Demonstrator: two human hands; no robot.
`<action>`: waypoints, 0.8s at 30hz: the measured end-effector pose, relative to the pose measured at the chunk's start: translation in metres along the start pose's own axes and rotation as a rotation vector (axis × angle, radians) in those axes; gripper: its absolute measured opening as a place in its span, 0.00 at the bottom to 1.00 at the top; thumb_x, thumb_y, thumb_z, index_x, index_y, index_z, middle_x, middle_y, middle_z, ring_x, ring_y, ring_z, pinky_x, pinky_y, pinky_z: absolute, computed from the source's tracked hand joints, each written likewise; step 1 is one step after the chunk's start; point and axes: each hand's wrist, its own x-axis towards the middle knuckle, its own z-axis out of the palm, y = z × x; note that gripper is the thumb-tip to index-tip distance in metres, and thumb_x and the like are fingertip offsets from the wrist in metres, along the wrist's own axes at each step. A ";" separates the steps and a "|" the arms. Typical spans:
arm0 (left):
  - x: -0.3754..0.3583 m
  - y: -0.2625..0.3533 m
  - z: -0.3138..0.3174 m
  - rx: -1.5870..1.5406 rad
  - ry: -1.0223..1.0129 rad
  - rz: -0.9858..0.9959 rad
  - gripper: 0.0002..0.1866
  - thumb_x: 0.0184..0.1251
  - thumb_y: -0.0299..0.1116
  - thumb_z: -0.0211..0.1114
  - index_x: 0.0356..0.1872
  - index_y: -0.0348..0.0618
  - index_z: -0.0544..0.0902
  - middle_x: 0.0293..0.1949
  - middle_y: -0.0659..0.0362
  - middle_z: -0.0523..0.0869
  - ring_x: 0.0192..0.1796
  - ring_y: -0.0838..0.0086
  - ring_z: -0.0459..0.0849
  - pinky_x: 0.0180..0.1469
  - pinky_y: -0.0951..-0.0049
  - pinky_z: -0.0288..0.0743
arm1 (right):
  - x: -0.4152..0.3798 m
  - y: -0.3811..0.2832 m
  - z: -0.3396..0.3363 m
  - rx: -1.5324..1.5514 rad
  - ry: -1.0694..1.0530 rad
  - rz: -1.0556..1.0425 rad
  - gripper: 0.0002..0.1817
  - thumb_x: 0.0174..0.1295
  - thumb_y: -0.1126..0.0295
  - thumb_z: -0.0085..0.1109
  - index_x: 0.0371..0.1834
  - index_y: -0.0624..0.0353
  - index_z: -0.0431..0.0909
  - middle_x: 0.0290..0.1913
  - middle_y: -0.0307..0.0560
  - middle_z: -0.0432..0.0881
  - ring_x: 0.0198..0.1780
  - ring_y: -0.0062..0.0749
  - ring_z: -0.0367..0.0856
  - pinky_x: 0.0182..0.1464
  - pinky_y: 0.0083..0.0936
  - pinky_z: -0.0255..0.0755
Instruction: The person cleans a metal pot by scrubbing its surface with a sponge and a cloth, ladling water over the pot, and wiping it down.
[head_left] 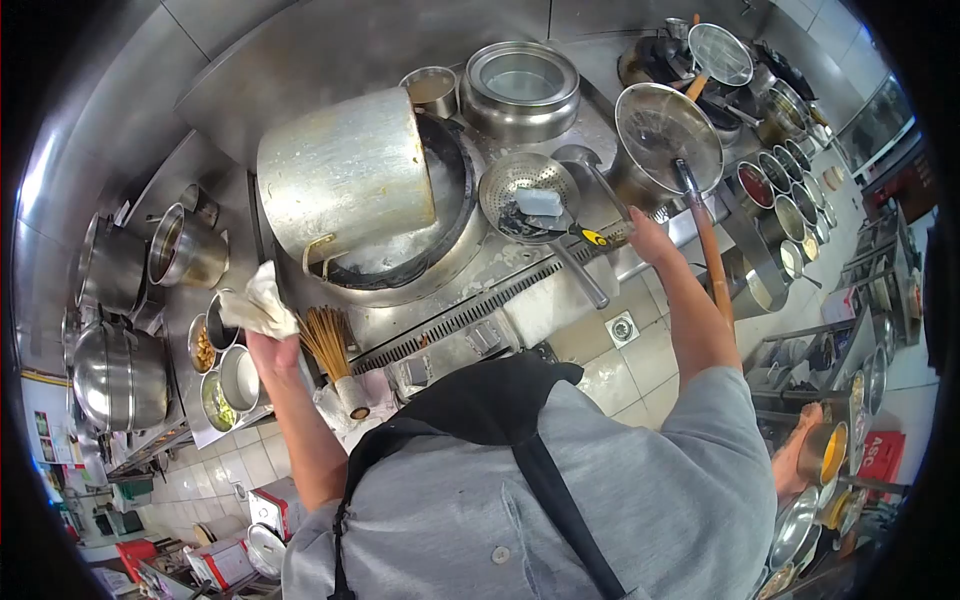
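My left hand (278, 352) is closed on a crumpled white cloth (262, 303), held up beside the bowls on the left. My right hand (650, 237) grips the handle end of a metal ladle (607, 187). Just left of it rests a perforated strainer (495, 195) with a pale block (539, 202) in it. A tool with a yellow and black handle (592, 236) lies across the strainer. On the stove a big metal pot (345, 170) lies tilted on its side over a wok (440, 245). A bamboo brush (327, 338) stands near my left forearm.
A lidded-looking round steel container (520, 90) and a small pot (432, 90) stand behind. At right is a fine mesh strainer (668, 138) with a long wooden handle, near several seasoning containers (770, 165). Steel pots (190, 247) crowd the left. Another person's arm (797, 450) shows lower right.
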 end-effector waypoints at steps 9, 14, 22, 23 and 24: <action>-0.069 -0.041 -0.024 -0.076 0.252 -0.058 0.22 0.84 0.44 0.54 0.66 0.41 0.83 0.66 0.52 0.87 0.68 0.57 0.85 0.72 0.51 0.78 | 0.050 -0.108 0.004 -0.021 0.081 -0.127 0.44 0.57 0.55 0.77 0.79 0.52 0.71 0.73 0.60 0.79 0.74 0.55 0.77 0.75 0.51 0.69; -0.071 -0.036 0.002 -0.081 0.271 -0.008 0.21 0.83 0.45 0.54 0.64 0.44 0.84 0.64 0.54 0.88 0.67 0.58 0.85 0.72 0.51 0.76 | 0.111 -0.143 0.062 -0.167 -0.083 -0.141 0.41 0.57 0.57 0.75 0.77 0.48 0.74 0.71 0.56 0.82 0.73 0.51 0.79 0.74 0.54 0.69; 0.064 0.040 0.049 0.361 0.068 0.315 0.18 0.90 0.40 0.50 0.67 0.41 0.77 0.61 0.54 0.87 0.63 0.62 0.87 0.67 0.56 0.83 | 0.108 -0.153 0.022 0.493 0.214 -0.178 0.30 0.64 0.65 0.68 0.70 0.61 0.77 0.58 0.61 0.88 0.61 0.46 0.86 0.61 0.40 0.77; 0.095 0.049 0.061 0.451 0.129 0.373 0.16 0.88 0.36 0.54 0.64 0.38 0.79 0.58 0.52 0.88 0.60 0.62 0.89 0.65 0.58 0.85 | 0.098 -0.159 0.002 0.635 0.188 -0.200 0.29 0.66 0.66 0.68 0.70 0.63 0.76 0.57 0.60 0.87 0.59 0.45 0.87 0.60 0.37 0.77; 0.111 0.048 0.097 0.492 0.154 0.391 0.13 0.84 0.33 0.59 0.59 0.36 0.81 0.53 0.52 0.89 0.55 0.63 0.91 0.61 0.60 0.87 | 0.093 -0.164 -0.006 0.724 0.182 -0.217 0.29 0.67 0.66 0.68 0.70 0.63 0.75 0.57 0.58 0.87 0.59 0.42 0.85 0.59 0.36 0.77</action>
